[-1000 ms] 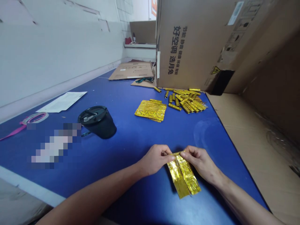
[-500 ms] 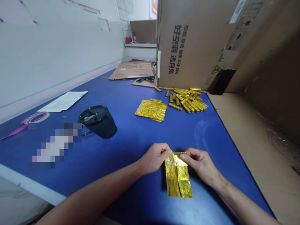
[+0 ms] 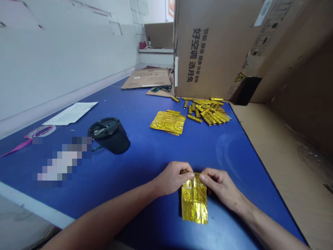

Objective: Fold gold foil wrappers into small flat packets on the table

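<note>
1. Left hand [image 3: 173, 178]: half closed, curled, pinching the top left edge of the gold foil sheet [image 3: 194, 199].
2. Right hand [image 3: 221, 185]: also half closed, pinching the top right edge of the same sheet. Both hands are just either side of it, nearly touching each other.
3. Foil sheet: flat on the blue table [image 3: 145, 156], below the hands and near the table's near edge. Creases run across it.

Rest of the table, left to right:

4. Pink strip [image 3: 15, 146] and tape roll [image 3: 43, 131] at the left edge, touching each other.
5. Blurred patch [image 3: 62, 161]: can't tell what it is.
6. Paper sheet [image 3: 70, 113]: flat, up near the wall [image 3: 65, 59].
7. Black tumbler [image 3: 110, 137]: upright, lid on, contents hidden.
8. Foil stack [image 3: 168, 122]: several gold sheets, squared up, lying flat, well apart from the hands.
9. Flat cardboard piece [image 3: 147, 78] at the far end, with dark glasses [image 3: 161, 89] just beside it.
10. Gold foil rolls [image 3: 205, 111]: loose pile, just right of the stack, against the foot of the box.
11. Cardboard box [image 3: 215, 48]: large, printed with Chinese text, contents not visible.
12. Cardboard sheet [image 3: 260, 156]: far right, beside the table edge.
</note>
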`<action>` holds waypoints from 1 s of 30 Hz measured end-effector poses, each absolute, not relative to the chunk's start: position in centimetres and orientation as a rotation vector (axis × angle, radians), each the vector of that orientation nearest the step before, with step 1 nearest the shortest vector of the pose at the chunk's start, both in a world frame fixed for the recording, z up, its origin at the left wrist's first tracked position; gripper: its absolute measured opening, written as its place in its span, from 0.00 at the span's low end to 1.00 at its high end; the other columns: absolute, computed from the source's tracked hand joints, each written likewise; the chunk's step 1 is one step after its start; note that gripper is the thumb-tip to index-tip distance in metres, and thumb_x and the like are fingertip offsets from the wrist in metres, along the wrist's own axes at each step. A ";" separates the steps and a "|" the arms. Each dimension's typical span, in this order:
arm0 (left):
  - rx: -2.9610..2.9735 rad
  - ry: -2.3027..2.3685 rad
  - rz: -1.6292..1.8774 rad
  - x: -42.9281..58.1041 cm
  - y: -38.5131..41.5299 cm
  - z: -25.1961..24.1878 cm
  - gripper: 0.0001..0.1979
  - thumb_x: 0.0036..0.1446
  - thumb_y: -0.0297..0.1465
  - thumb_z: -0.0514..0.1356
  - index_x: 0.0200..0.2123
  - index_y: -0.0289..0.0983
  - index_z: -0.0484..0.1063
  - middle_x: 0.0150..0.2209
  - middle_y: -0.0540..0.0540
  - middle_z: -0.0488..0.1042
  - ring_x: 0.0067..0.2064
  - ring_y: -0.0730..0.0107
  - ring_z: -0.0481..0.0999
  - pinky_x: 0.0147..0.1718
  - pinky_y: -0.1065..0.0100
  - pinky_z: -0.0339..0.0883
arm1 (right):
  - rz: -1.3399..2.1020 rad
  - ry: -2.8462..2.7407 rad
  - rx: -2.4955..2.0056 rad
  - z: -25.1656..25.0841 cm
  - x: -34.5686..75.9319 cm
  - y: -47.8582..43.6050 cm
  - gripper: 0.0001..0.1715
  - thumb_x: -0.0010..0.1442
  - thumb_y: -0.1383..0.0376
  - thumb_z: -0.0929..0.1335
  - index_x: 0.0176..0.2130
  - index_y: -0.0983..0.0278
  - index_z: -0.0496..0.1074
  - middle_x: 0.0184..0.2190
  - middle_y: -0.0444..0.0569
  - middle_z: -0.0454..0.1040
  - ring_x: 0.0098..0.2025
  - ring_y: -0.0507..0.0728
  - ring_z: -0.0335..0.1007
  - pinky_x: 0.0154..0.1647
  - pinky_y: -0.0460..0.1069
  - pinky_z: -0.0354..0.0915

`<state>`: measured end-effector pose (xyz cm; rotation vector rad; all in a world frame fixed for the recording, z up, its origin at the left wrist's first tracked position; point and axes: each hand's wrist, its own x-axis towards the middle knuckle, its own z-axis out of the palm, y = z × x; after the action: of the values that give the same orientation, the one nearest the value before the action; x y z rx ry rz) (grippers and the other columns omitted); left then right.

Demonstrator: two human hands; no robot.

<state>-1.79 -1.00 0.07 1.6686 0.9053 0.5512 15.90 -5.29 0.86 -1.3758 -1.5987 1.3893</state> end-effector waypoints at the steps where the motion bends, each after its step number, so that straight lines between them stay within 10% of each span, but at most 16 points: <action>1: 1.661 0.901 0.549 -1.8 -0.9 0.0 0.07 0.49 0.31 0.54 0.25 0.33 0.68 0.21 0.53 0.65 0.25 0.76 0.63 0.24 0.75 0.55 | 1.404 -1.605 -1.370 0.8 15.9 -5.3 0.22 0.55 0.51 0.60 0.22 0.65 0.63 0.16 0.38 0.55 0.19 0.48 0.48 0.20 0.45 0.49; 30: 1.375 0.904 0.771 -1.3 -0.4 -0.1 0.10 0.46 0.35 0.57 0.26 0.34 0.61 0.21 0.54 0.63 0.22 0.79 0.62 0.22 0.75 0.55 | 1.168 -1.504 -1.445 0.6 15.8 -4.9 0.23 0.52 0.50 0.62 0.17 0.63 0.58 0.15 0.39 0.54 0.19 0.48 0.47 0.18 0.45 0.48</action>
<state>-1.31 -0.43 -0.12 1.3752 0.9038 0.7714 15.83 -4.93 0.57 -1.4448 -1.5044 1.1680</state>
